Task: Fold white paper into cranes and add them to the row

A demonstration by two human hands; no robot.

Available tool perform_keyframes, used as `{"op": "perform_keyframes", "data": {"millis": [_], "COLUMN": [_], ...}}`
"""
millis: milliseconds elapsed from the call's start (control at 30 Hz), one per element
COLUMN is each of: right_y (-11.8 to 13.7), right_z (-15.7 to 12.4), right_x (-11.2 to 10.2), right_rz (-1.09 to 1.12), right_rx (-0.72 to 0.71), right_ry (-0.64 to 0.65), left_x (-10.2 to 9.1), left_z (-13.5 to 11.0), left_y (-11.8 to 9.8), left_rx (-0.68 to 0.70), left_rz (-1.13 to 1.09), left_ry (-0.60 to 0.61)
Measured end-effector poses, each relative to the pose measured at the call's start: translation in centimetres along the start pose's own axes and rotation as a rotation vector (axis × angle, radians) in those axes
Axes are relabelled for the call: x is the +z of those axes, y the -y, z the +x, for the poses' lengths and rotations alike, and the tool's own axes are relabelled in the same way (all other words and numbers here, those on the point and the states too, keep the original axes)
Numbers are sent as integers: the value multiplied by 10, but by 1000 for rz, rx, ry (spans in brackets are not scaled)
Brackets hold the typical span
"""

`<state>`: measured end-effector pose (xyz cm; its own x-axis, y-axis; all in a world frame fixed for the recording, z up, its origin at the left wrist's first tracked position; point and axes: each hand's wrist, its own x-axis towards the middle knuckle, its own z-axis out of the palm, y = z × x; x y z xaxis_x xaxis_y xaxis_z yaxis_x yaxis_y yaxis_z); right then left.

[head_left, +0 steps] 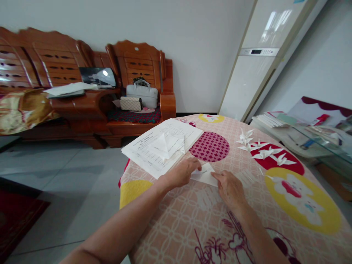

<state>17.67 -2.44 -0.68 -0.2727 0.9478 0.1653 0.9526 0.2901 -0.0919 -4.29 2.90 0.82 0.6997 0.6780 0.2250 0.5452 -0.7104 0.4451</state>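
Observation:
A small folded piece of white paper (pixel 205 176) lies on the patterned tablecloth between my hands, with a little print showing on it. My left hand (pixel 184 171) has its fingers curled over the paper's left side. From the right, my right hand (pixel 230 189) presses index finger and thumb at the paper's right edge, its other fingers bent under. Just beyond my left hand is a stack of printed sheets (pixel 143 146), topped by a folded white paper triangle (pixel 162 145). Several folded paper cranes (pixel 266 153) stand toward the table's far right.
The round table's cloth (pixel 176 220) has coloured circles. A wooden armchair (pixel 137 62) with a grey handbag (pixel 145 94) stands behind it. A tall white air conditioner (pixel 247 73) stands at the back right, near a glass-topped side table (pixel 321 141) with papers.

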Motion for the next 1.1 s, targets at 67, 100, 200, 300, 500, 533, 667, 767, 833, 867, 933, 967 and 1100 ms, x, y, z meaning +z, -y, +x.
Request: {"op": "perform_keyframes", "data": {"millis": [67,100,200,300,500,533,667,767,833,867,933,967,1100], "right_y": [1,1,2,3,-4,-8,-31,-43,-45,-46,-46,-47,-51], "right_z": [1,1,1,1,1,1,0,-2,-4,-5,-6,-7,-7], "right_x": [-1,-2,-4,-5,-5,-5,-4,-5,-6,-8,-11,-12,-17], "right_rz": [-2,-2,4,27,202,283,656,777,784,775,739,717,649], "right_rx": [7,14,26,28,59,88,196,219,230,236,244,249,339], "right_ry": [9,16,31,34,-20,-22,77,93,109,120,134,135,-9], "left_x": [5,7,13,15,13,13,16,16,14,12,10,9,7], "left_z": [1,2,3,5,7,7,6,5,4,4,4,3,3], "left_y": [-2,-3,-6,-12,-19,-19,-16,-15,-17,-18,-21,-22,-26], "left_rx": [60,72,74,71,86,83,85,98,100,96,83,77,77], "left_rz": [-9,1,81,176,330,345,385,394,403,410,424,431,455], "left_ry": [35,54,79,94,156,158,142,148,167,177,197,206,224]}}
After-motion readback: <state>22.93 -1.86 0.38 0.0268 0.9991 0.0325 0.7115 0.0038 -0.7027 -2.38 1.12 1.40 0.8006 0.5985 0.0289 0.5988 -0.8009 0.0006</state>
